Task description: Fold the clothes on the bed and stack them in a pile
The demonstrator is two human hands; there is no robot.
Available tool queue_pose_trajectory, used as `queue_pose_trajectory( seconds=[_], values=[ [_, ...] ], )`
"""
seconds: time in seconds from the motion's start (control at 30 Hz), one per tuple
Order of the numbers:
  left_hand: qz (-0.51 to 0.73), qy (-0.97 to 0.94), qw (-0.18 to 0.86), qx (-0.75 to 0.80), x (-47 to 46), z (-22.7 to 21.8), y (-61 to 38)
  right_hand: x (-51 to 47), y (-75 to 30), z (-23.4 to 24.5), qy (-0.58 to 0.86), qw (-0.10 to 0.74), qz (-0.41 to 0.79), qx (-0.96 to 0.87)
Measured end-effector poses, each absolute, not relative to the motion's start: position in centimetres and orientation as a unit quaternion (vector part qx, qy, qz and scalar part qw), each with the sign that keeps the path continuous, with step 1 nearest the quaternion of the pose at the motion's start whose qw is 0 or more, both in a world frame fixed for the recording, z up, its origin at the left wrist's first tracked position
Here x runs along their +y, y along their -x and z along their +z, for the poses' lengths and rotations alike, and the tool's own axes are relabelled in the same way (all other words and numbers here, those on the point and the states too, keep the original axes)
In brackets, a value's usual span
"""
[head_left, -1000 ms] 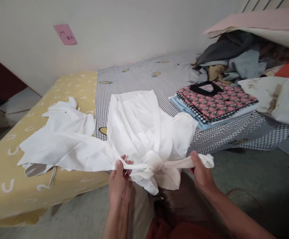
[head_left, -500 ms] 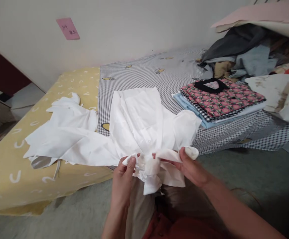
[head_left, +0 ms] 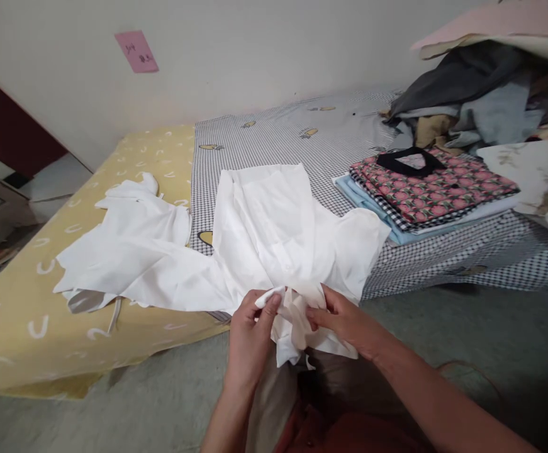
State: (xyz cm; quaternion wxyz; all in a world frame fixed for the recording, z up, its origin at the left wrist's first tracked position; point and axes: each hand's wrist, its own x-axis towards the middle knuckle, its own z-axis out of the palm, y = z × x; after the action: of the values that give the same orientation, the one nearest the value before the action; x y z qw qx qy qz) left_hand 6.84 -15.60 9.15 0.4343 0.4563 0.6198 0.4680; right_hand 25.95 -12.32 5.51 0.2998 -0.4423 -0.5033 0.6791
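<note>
A white blouse (head_left: 274, 226) lies spread over the bed, its sleeve (head_left: 146, 270) stretched out to the left. Fabric ties gathered in a bow-like bunch (head_left: 298, 321) hang over the bed's front edge. My left hand (head_left: 255, 327) pinches one white loop or tie end between thumb and fingers. On the other side of the bunch, my right hand (head_left: 337, 318) has its thumb and fingers closed on the tie fabric. Part of the right fingers is hidden behind the cloth.
A folded stack with a pink floral shirt (head_left: 443, 189) on top stands to the right. Behind it is a heap of clothes (head_left: 481, 94). A yellow sheet (head_left: 14, 321) and a checked sheet (head_left: 255, 141) cover the bed. A pink note (head_left: 136, 51) is on the wall.
My right hand has moved left toward my left hand, letting go of the tie end it held out and gripping nearer the bunch. The view has shifted slightly.
</note>
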Motion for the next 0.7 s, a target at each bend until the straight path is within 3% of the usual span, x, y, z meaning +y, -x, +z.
queue_pose_trajectory(
  seconds=[0.13, 0.3, 0.5, 0.7],
  values=[
    [0.455, -0.530, 0.376, 0.609, -14.4, 10.4, -7.6, -12.0, -25.7, 5.0, 0.443, 0.244, 0.642, -0.576],
    [0.344, -0.646, 0.428, 0.530, -13.2, 11.6, -9.6, -12.1, -25.2, 4.4, 0.414, 0.251, 0.492, -0.724],
    [0.281, -0.639, 0.508, 0.504, -13.1, 10.9, -8.6, -12.7, -26.2, 5.4, 0.471, 0.261, 0.630, -0.559],
    [0.266, -0.656, 0.382, 0.594, -12.5, 10.2, -6.8, -12.4, -26.5, 5.2, 0.492, 0.299, 0.676, -0.459]
  ],
)
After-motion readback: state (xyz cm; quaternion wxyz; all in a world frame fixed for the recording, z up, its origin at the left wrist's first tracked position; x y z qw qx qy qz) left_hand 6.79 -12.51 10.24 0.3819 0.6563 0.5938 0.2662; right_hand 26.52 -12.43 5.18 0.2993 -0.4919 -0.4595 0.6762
